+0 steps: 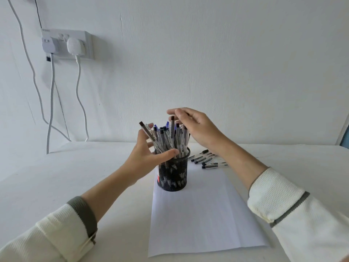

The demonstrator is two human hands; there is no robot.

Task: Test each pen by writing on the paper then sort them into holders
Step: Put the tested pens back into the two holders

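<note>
The person's left hand point(149, 151) wraps the bundle of clear-barrelled pens with dark and blue caps point(170, 137), thumb across the front just above the holder's rim and fingers behind. One pen leans out over those fingers. The right hand point(198, 127) hangs over the pen tops with fingers loosely straight, grasping nothing; whether it touches them cannot be told.

The pens stand crowded in a black wire-mesh cylindrical holder point(172, 176), which sits on the far end of a white sheet of paper point(198, 214) on the white tabletop point(75, 167). Just behind and right of the holder lies a small fan of loose pens point(207, 160).

The holder looks tall, narrow and top-heavy, so a sideways tug on the bundle would probably tip it and spill everything. Drawing one pen from so tight a pack could drag its neighbours out too. The leaning pen may slip free and roll away. A shove at the holder could also skid or crease the paper beneath it.
</note>
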